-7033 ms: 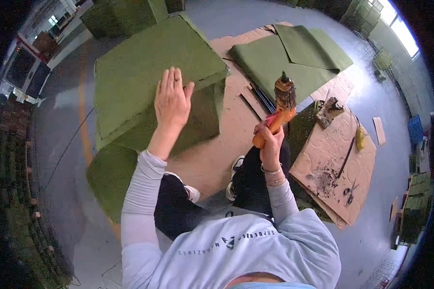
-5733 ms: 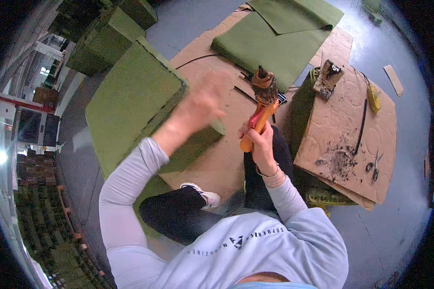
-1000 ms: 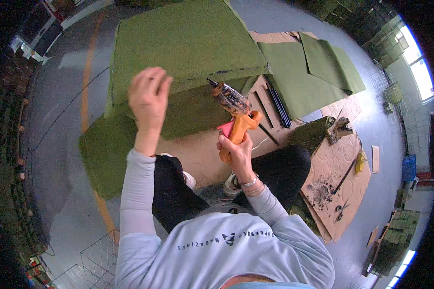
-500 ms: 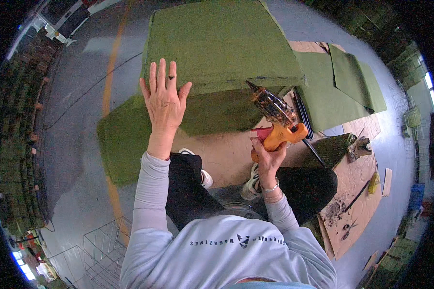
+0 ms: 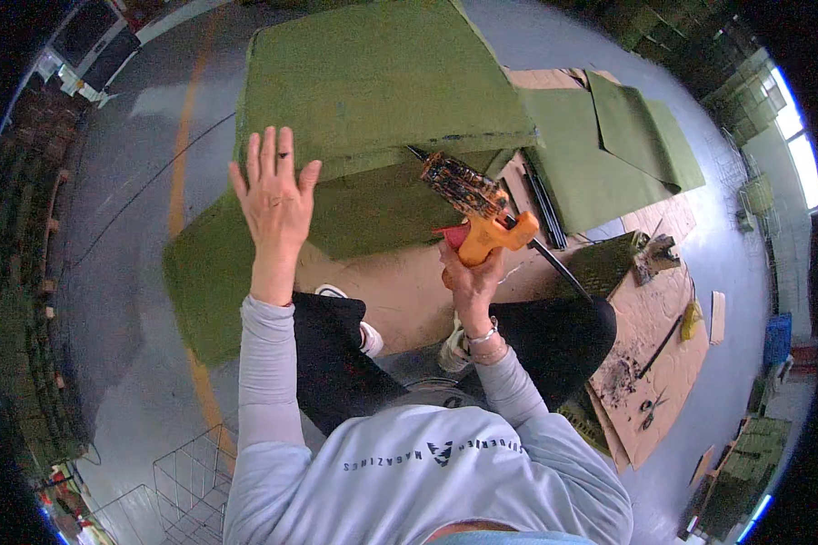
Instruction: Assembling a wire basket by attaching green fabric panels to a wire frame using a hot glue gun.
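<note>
- The left hand (image 5: 275,202) is lying flat with its fingers spread wide, pressing against the front of the big green felt-covered block (image 5: 373,82) and gripping nothing.
- The right hand (image 5: 470,277) is closing around the orange handle of a glue gun (image 5: 477,207), holding it up just right of the block's lower corner.
- The gun's dark, smeared barrel is pointing up and to the left, its tip lying at the seam where the block's top panel is overhanging the front face; whether the nozzle is actually touching the felt is hard to tell from this angle.
- The block is resting on a brown cardboard sheet (image 5: 400,291) spread over the grey floor, directly in front of the person's knees.
- A loose green felt sheet (image 5: 609,154) is lying to the right of the block, with dark strips (image 5: 541,195) sitting between them.
- Farther right, a second piece of cardboard (image 5: 654,363) is carrying scissors (image 5: 650,409), a yellow tool (image 5: 691,318) and dark scraps.
- A wire basket (image 5: 186,481) is standing at the lower left, well apart from both hands.
</note>
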{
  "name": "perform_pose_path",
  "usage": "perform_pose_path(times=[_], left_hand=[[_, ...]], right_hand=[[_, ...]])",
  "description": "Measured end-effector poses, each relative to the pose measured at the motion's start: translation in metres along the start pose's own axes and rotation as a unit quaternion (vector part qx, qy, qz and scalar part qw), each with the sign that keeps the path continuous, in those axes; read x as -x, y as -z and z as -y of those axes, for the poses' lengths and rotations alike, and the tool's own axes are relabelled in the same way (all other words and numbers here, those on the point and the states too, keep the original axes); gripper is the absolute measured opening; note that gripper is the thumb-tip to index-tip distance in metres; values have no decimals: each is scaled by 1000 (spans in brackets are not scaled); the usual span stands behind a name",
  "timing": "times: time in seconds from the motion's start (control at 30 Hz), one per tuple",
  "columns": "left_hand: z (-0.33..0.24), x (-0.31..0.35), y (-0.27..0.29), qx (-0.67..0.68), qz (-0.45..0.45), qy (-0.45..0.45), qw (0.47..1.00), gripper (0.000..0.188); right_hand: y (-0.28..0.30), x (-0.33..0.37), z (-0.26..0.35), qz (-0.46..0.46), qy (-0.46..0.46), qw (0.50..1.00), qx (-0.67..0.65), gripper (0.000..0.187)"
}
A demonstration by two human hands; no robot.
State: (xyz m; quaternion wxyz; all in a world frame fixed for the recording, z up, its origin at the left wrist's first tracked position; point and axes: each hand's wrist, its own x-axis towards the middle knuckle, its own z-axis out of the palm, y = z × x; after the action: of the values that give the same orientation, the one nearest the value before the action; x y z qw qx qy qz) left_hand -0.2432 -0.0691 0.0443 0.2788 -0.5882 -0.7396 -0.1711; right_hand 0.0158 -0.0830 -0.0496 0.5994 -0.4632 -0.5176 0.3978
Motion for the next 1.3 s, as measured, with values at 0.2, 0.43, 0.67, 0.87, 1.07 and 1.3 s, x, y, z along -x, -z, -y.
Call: perform_pose_path(times=[0.2,0.43,0.67,0.87,1.07,1.3], left_hand=[[6,3,-5,15,6,38,999,55],[17,8,-7,43,-16,58,997,59],[16,5,-4,42,-27,100,994,60],[1,5,6,144,-16,167,975,60],[-17,27,26,142,-14,170,975,57],[18,11,21,172,29,150,973,52]], right_hand=[[-3,0,4,-25,-28,993,113,47],[9,-12,18,-40,-106,987,113,48],[13,-21,19,-37,-24,980,195,43],[16,-16,-11,-29,-52,987,148,42],[13,-9,-12,-30,24,981,188,40],[41,-25,-21,-35,-46,998,12,36]])
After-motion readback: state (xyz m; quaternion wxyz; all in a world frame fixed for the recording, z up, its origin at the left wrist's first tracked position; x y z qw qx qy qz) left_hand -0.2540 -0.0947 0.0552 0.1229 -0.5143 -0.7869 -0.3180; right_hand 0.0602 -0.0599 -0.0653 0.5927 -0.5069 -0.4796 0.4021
